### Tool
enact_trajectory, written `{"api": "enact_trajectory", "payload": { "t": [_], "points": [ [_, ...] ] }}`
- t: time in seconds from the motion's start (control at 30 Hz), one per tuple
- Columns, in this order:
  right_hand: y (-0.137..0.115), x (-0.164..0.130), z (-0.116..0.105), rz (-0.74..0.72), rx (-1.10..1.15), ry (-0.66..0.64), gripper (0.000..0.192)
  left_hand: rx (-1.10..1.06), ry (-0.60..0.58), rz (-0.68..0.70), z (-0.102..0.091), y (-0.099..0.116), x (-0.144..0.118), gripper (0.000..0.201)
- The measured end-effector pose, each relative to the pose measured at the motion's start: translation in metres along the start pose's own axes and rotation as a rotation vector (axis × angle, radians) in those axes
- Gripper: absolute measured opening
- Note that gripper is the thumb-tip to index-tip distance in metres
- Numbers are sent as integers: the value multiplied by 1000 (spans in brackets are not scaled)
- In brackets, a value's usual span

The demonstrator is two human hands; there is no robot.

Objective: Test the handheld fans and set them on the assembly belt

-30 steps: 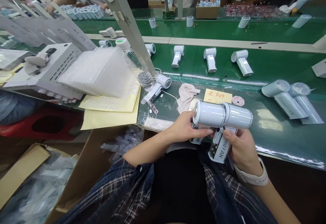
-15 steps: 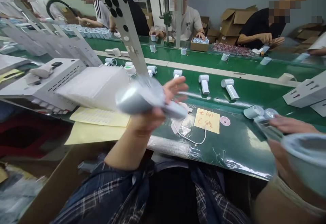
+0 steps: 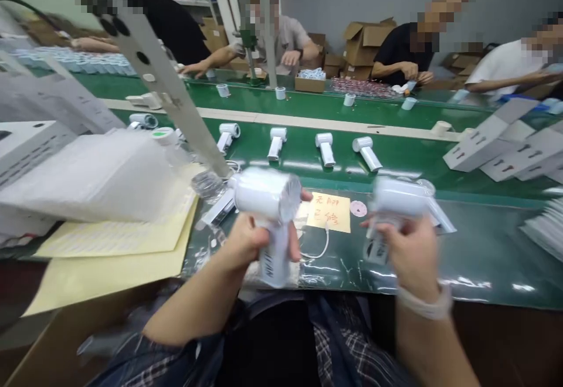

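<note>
My left hand (image 3: 253, 237) is closed around the handle of a white, shiny handheld fan (image 3: 266, 193), its round barrel upright on top and dark lettering on the grip. To the right, my right hand (image 3: 413, 249) grips a second fan (image 3: 400, 194), blurred by motion, above the green bench (image 3: 479, 252). Just behind it another pale fan (image 3: 443, 217) lies partly hidden. Between the two hands are a yellow handwritten note (image 3: 329, 212), a round pink sticker (image 3: 358, 209) and a white cable (image 3: 323, 246).
Several fans lie in a row on the green conveyor (image 3: 303, 158) beyond the bench. A metal post (image 3: 171, 94) rises at left, near a stack of white plastic bags (image 3: 88, 170) and yellow sheets (image 3: 118, 240). White boxes (image 3: 488, 135) stand at right. Co-workers sit across the line.
My right hand has moved inward from the far right, now raising a fan. My left hand has turned its fan upright. The view has swung to the right.
</note>
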State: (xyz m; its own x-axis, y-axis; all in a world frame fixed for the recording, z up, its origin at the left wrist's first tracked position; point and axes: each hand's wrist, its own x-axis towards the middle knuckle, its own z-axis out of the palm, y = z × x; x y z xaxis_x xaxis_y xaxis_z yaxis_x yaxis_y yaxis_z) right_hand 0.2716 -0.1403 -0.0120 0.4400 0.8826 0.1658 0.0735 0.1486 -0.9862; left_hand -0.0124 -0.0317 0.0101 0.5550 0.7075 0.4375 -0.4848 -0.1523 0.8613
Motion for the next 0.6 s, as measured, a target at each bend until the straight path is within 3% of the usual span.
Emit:
{"api": "enact_trajectory", "payload": {
  "t": [0.07,0.13,0.17,0.23,0.27,0.33,0.4,0.43,0.5,0.57,0.6],
  "points": [
    [17,-15,46,9,55,-28,121,100,168,155,28,-35,1,75],
    [34,-28,77,-62,113,-227,134,271,331,350,52,-64,3,85],
    [39,-34,84,-78,129,-344,142,336,358,389,62,-75,4,88],
    [42,-35,77,-65,107,-497,152,382,305,302,71,-83,3,92],
    [40,-30,63,-54,52,-502,152,363,232,204,71,-82,1,93],
    [30,-6,15,-24,-174,-368,138,330,17,-16,59,-71,-2,92],
    [17,32,-53,30,-570,-59,129,422,-115,-151,37,-56,-3,83],
    [13,53,-90,115,-773,108,126,515,-99,-165,24,-51,-3,77],
    [8,90,-159,246,-1026,286,115,699,87,-149,0,-49,-1,68],
    [10,116,-207,290,-1088,370,100,761,274,-153,-16,-58,2,61],
    [12,124,-222,290,-1104,394,87,763,305,-166,-20,-64,2,59]
  ]
}}
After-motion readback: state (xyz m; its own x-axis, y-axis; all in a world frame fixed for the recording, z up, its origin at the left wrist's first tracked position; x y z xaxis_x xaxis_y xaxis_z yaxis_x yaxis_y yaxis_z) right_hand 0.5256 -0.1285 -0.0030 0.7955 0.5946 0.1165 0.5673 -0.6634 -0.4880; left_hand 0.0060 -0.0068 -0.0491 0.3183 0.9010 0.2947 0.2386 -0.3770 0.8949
